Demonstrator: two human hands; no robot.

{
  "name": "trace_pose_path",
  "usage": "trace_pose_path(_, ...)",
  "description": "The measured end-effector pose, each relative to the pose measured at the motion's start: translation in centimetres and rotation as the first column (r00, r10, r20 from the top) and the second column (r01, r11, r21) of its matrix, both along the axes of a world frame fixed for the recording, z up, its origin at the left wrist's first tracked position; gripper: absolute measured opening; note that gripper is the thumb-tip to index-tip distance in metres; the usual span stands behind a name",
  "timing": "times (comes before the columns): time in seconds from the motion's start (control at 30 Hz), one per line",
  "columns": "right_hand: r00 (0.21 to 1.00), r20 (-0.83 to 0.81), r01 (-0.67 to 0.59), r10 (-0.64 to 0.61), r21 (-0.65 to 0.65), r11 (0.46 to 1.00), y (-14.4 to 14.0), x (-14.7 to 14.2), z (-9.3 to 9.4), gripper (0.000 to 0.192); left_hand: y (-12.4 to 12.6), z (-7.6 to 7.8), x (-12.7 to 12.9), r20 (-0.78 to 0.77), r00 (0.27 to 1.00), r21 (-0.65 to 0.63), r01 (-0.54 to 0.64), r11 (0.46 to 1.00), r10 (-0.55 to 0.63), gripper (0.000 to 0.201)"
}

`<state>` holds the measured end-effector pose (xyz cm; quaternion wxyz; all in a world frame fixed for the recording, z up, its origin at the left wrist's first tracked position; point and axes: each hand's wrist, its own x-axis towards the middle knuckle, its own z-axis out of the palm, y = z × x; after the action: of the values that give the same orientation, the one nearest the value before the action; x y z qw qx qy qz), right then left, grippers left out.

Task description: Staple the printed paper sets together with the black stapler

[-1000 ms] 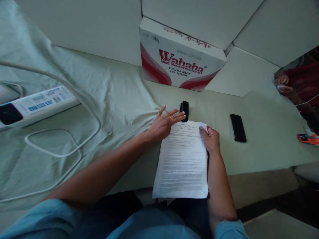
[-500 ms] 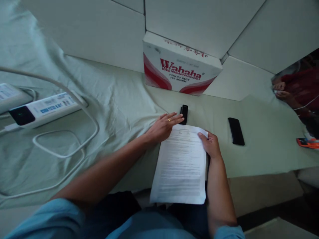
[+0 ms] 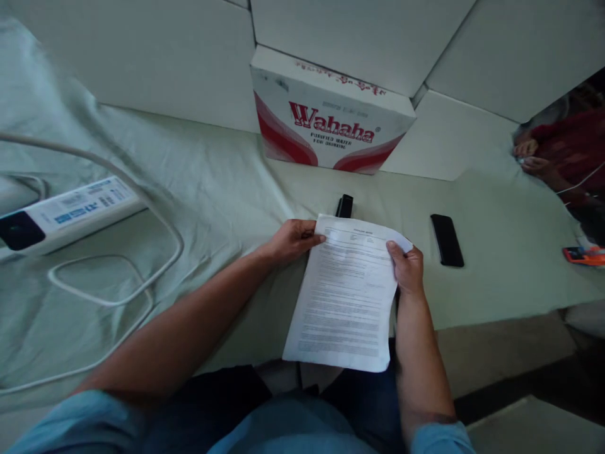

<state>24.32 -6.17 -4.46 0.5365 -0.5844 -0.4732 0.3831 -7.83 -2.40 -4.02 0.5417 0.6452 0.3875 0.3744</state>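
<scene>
A power strip (image 3: 66,211) and looped cable (image 3: 108,277) lie at the left of the cloth-covered table (image 3: 212,183). The left hand (image 3: 289,240) pinches the paper's (image 3: 347,293) top left corner; the right hand (image 3: 407,268) grips its right edge. The paper overhangs the table's near edge. Behind it sits a stapler (image 3: 345,206), then a box (image 3: 326,120); a phone (image 3: 447,239) lies right.

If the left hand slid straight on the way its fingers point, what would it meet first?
The left hand points rightward at the top left corner of the printed white paper sheet, which its fingers already grip. The small black stapler-like object lies just beyond, probably off that line.
</scene>
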Motion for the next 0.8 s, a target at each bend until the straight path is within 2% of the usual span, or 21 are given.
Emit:
trace_pose_path(0.1,0.993,-0.117,0.020,-0.017,0.021,1.000,0.1,-0.4,0.0,0.047,0.0,0.2,0.5,0.086,0.986,-0.127,-0.128,0.984,0.140,0.055)
trace_pose_path(0.17,0.987,-0.151,0.053,-0.048,0.027,0.998,0.3,-0.5,0.0,0.050,-0.1,0.4,0.6,0.122,0.970,-0.160,-0.190,0.969,0.211,0.061)
trace_pose_path(0.3,0.982,-0.110,0.158,-0.152,0.053,0.986,0.7,-0.1,0.1,0.044,-0.2,0.4,0.8,0.242,0.952,-0.154,-0.153,0.976,0.188,0.059)
trace_pose_path(0.47,0.948,-0.121,0.311,-0.295,0.136,0.941,1.1,0.3,0.1,0.048,0.3,-0.2,1.0,0.412,0.894,-0.244,-0.076,0.967,0.174,0.055)
trace_pose_path(0.53,0.946,-0.108,0.319,-0.306,0.146,0.936,1.1,0.3,0.1,0.049,0.3,-0.1,1.0,0.371,0.917,-0.205,-0.072,0.976,0.146,0.056)
trace_pose_path(0.63,0.962,-0.093,0.268,-0.256,0.144,0.953,1.0,0.1,0.0,0.047,0.0,0.2,0.8,0.236,0.964,-0.105,-0.104,0.989,0.126,0.057)
trace_pose_path(0.8,0.970,-0.097,0.236,-0.223,0.150,0.960,0.8,0.0,-0.2,0.042,-0.1,0.6,0.6,0.125,0.984,0.000,-0.128,0.992,0.127,0.053)
